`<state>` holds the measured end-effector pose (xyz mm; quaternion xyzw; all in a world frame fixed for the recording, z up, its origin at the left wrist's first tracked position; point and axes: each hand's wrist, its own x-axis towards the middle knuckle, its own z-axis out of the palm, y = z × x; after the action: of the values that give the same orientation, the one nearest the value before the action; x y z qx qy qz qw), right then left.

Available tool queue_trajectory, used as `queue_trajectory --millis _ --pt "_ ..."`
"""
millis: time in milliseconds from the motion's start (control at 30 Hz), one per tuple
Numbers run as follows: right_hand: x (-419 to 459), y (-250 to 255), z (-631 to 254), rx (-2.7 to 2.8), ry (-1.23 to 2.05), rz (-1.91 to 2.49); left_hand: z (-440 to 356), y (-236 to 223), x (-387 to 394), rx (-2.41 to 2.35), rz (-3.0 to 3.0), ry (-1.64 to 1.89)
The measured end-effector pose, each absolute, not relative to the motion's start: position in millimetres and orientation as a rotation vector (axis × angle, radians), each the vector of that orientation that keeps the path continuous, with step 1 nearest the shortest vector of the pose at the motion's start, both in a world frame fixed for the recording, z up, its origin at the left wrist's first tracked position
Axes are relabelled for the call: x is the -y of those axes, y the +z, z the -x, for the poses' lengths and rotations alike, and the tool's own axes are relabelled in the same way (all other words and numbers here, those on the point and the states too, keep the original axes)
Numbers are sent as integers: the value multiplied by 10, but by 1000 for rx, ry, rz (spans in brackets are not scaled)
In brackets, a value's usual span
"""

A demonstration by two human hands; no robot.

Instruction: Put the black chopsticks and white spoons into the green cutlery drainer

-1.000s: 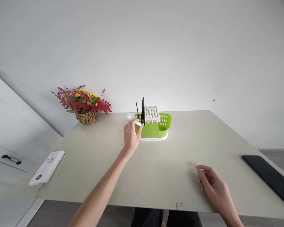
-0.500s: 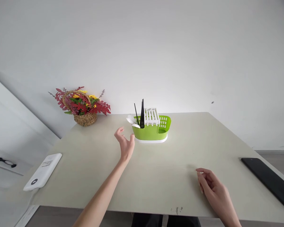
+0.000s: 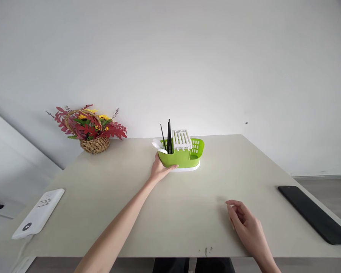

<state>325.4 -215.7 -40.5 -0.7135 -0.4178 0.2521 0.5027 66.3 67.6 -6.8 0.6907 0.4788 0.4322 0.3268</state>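
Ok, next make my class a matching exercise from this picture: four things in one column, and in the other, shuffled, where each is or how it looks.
Things
1. left hand
2. right hand
3. chopsticks
4. flower basket

Places and states
A. near the front edge of the table, fingers curled
B. at the back left of the table, close to the wall
C. at the left end of the green rack, thumb along its front
D. thin, black and standing inside the rack

Right pairs: 1-C, 2-A, 3-D, 4-B
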Motion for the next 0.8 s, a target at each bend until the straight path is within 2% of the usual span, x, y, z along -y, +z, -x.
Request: queue_trajectory --millis 467,800 --pt "2123 -195 -3179 1044 665 1770 -2253 -275 -722 -1270 -2096 1091" --pt "2106 -163 -3114 982 598 1790 -2629 -323 -924 -1170 -2095 1121"
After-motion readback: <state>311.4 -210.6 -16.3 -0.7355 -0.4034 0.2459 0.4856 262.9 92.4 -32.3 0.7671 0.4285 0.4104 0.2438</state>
